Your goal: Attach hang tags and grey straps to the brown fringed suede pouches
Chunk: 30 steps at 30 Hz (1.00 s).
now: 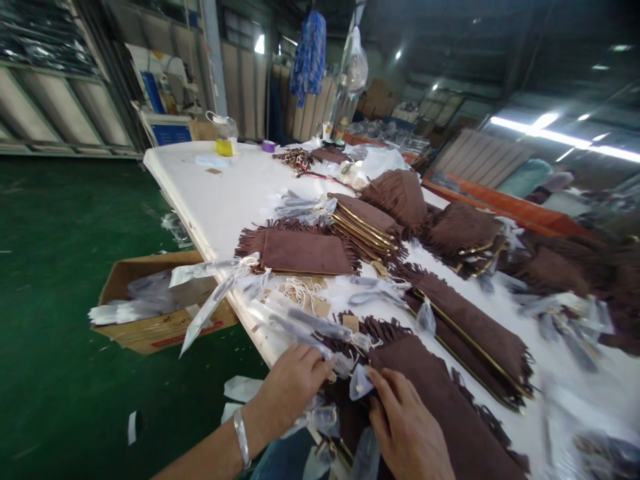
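Both my hands are at the near edge of a white table (220,193), working on a brown fringed suede bag (440,400). My left hand (293,387), with a silver bangle on the wrist, has its fingers closed on clear plastic wrapping (345,363) at the bag's fringed end. My right hand (405,427) lies on the bag's near corner with its fingers pinched at the same plastic. Another brown fringed bag (300,252) lies flat further up the table, beside paper tags on strings (305,293).
Stacks of brown fringed bags (370,223) and loose plastic wrappers cover the table's right side. A cardboard box (150,307) with plastic scraps stands on the green floor to the left. A yellow-filled jar (225,137) and purple tape roll (269,146) sit at the far end.
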Each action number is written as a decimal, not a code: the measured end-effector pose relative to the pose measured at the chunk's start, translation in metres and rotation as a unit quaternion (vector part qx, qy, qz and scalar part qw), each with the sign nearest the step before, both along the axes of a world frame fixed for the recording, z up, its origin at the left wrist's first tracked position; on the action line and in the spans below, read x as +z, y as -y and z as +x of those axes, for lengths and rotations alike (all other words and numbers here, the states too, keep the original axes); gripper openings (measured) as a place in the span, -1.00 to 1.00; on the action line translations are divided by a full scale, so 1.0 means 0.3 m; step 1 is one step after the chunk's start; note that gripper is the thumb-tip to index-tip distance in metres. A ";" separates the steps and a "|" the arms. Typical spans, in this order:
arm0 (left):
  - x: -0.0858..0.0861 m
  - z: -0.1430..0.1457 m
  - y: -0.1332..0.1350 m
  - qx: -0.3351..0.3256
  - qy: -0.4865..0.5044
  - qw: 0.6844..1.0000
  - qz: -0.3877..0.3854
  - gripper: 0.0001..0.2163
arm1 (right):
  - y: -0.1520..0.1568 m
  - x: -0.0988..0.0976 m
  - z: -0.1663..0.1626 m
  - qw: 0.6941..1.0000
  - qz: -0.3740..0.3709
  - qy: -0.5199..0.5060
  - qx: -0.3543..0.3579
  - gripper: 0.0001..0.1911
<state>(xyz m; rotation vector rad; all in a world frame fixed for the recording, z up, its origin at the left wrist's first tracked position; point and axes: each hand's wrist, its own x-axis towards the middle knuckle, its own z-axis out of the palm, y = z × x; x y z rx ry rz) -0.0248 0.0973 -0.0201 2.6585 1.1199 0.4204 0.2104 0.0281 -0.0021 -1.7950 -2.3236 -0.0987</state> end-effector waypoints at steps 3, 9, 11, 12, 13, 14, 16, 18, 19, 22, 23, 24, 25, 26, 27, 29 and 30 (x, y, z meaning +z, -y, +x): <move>-0.017 -0.031 -0.033 0.013 0.007 0.999 0.048 -0.59 | -0.007 0.045 0.011 0.998 -0.047 -0.005 0.042 -0.57; -0.044 -0.095 0.025 0.037 0.089 0.995 -0.003 -0.53 | -0.220 0.207 -0.029 0.985 -0.133 -0.110 0.031 -0.72; -0.024 -0.081 0.008 0.060 0.132 0.989 0.019 -0.59 | -0.349 0.192 -0.087 0.989 -0.093 -0.110 0.012 -0.75; -0.013 -0.067 -0.015 0.069 0.140 0.987 0.036 -0.58 | -0.410 0.168 -0.121 0.991 -0.086 -0.100 0.007 -0.77; -0.003 -0.050 -0.047 0.076 0.137 0.986 0.053 -0.57 | -0.466 0.137 -0.155 0.992 -0.092 -0.081 0.004 -0.78; 0.004 -0.034 -0.085 0.084 0.125 0.986 0.068 -0.56 | -0.511 0.103 -0.188 0.993 -0.100 -0.062 0.000 -0.77; 0.007 -0.009 -0.164 0.109 0.085 0.987 0.088 -0.58 | -0.569 0.039 -0.237 0.993 -0.108 -0.035 -0.013 -0.77; -0.003 -0.002 -0.228 0.131 0.048 0.986 0.090 -0.69 | -0.588 -0.005 -0.258 0.994 -0.105 -0.030 -0.030 -0.79; -0.010 -0.006 -0.249 0.137 0.037 0.986 0.086 -0.76 | -0.588 -0.019 -0.258 0.993 -0.102 -0.039 -0.040 -0.79; -0.023 -0.031 -0.268 0.156 0.032 0.985 0.067 -0.81 | -0.578 -0.038 -0.232 0.985 -0.100 -0.124 -0.072 -0.84; -0.023 -0.039 -0.266 0.164 0.034 0.984 0.061 -0.78 | -0.576 -0.041 -0.220 0.976 -0.106 -0.171 -0.077 -0.89; -0.019 -0.045 -0.262 0.173 0.035 0.983 0.056 -0.76 | -0.576 -0.043 -0.209 0.967 -0.115 -0.214 -0.077 -0.94; -0.013 -0.047 -0.259 0.180 0.035 0.982 0.051 -0.75 | -0.576 -0.043 -0.201 0.956 -0.127 -0.254 -0.077 -0.96; -0.005 -0.046 -0.256 0.185 0.037 0.981 0.050 -0.76 | -0.576 -0.043 -0.196 0.943 -0.140 -0.292 -0.078 -0.94; 0.004 -0.040 -0.255 0.189 0.042 0.980 0.054 -0.79 | -0.577 -0.041 -0.194 0.930 -0.151 -0.324 -0.079 -0.91; 0.018 -0.019 -0.260 0.185 0.060 0.978 0.073 -0.77 | -0.576 -0.033 -0.201 0.911 -0.165 -0.372 -0.068 -0.88; 0.020 -0.006 -0.266 0.173 0.068 0.979 0.082 -0.67 | -0.575 -0.027 -0.205 0.905 -0.169 -0.386 -0.051 -0.87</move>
